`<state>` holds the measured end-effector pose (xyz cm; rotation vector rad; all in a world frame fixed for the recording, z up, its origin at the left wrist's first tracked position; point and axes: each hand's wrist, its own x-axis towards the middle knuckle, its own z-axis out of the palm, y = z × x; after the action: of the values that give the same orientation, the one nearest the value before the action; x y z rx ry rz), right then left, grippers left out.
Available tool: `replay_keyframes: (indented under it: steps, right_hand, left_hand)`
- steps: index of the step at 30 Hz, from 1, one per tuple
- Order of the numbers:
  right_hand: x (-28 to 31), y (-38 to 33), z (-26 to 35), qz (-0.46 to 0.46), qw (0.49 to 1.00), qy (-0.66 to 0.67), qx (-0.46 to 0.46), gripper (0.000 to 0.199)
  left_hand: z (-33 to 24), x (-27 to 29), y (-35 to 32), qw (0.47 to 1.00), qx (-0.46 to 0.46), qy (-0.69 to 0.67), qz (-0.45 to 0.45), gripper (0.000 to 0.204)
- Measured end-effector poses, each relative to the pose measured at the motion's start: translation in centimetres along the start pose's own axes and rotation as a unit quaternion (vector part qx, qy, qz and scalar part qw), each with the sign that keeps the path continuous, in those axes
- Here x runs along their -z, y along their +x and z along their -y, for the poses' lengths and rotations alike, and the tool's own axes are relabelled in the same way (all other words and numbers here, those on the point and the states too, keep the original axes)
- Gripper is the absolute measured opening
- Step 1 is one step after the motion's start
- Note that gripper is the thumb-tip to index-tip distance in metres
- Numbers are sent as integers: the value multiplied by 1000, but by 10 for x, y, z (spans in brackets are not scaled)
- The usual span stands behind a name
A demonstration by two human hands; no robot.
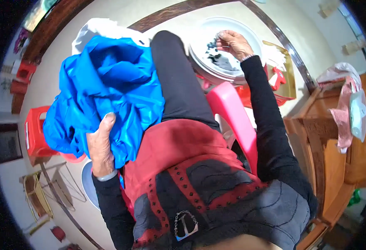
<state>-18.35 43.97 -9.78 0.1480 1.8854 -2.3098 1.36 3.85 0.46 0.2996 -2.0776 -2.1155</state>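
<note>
My left hand [101, 146] grips a large bundle of shiny blue cloth [106, 89], which rests over my left thigh. My right hand [234, 43] reaches forward into a round white basin [256, 39] and pinches small dark bits [216, 54] lying inside it. I am seated, with my black-trousered leg [178, 79] stretched between the cloth and the basin. A white bag or cloth [95, 30] shows behind the blue bundle.
A pink plastic stool [233, 116] is under me. A red stool [35, 131] stands at left, a small red stool [23, 71] farther off. A wooden cabinet [337, 141] with pink cloth [343, 112] is at right. A red basket [276, 83] sits beside the basin.
</note>
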Motion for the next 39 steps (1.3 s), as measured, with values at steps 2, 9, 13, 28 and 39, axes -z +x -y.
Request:
replay_keyframes:
  steps: [2, 9, 13, 28, 39]
  right_hand:
    - [-44, -16, 27, 120, 992, 12, 24, 17]
    - [-188, -110, 91, 394, 919, -15, 26, 15]
    - [-229, -123, 82, 450, 893, -11, -33, 17]
    - [-239, -121, 60, 424, 898, 20, -116, 17]
    - [-232, -114, 58, 477, 867, -139, 46, 18]
  left_hand:
    - [-5, -1, -3, 999, 49, 0, -13, 71]
    - [-14, -19, -7, 991, -66, -116, 20, 61]
    - [-20, -16, -11, 994, -40, -102, 26, 60]
    - [-6, -12, -8, 989, -90, -102, 61, 54]
    - [-7, -8, -6, 984, -146, 1, 99, 59]
